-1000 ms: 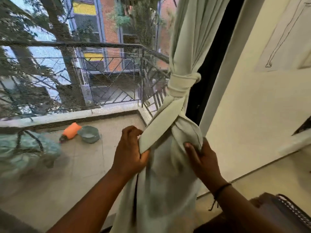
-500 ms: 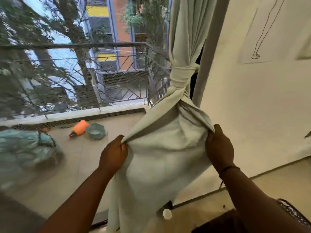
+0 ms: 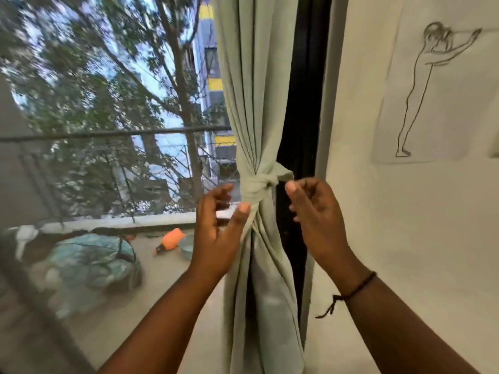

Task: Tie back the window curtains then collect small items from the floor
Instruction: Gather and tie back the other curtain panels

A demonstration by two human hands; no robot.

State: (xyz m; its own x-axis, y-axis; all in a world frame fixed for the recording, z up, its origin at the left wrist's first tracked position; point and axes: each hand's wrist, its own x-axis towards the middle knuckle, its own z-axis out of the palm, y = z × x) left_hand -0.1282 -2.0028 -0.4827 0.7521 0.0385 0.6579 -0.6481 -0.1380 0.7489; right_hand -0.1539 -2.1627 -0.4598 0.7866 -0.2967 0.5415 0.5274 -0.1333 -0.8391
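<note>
The pale green curtain (image 3: 251, 103) is hanging gathered by a knot (image 3: 259, 183) at the window's right edge, against the dark frame (image 3: 307, 90). The left hand (image 3: 218, 233) is hovering just left of the knot, fingers spread and released, its thumb tip seemingly brushing the cloth under the knot; blur is making contact hard to judge. The right hand (image 3: 316, 211) is sitting just right of the knot, fingers loosely curled, gripping nothing. The curtain's bottom is running out of frame. Left of the knot, beyond the mesh, an orange bottle (image 3: 172, 238) is lying, blurred.

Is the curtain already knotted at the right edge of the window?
Yes, the curtain is gathered into a knot, with the left hand and right hand open on either side of it.
</note>
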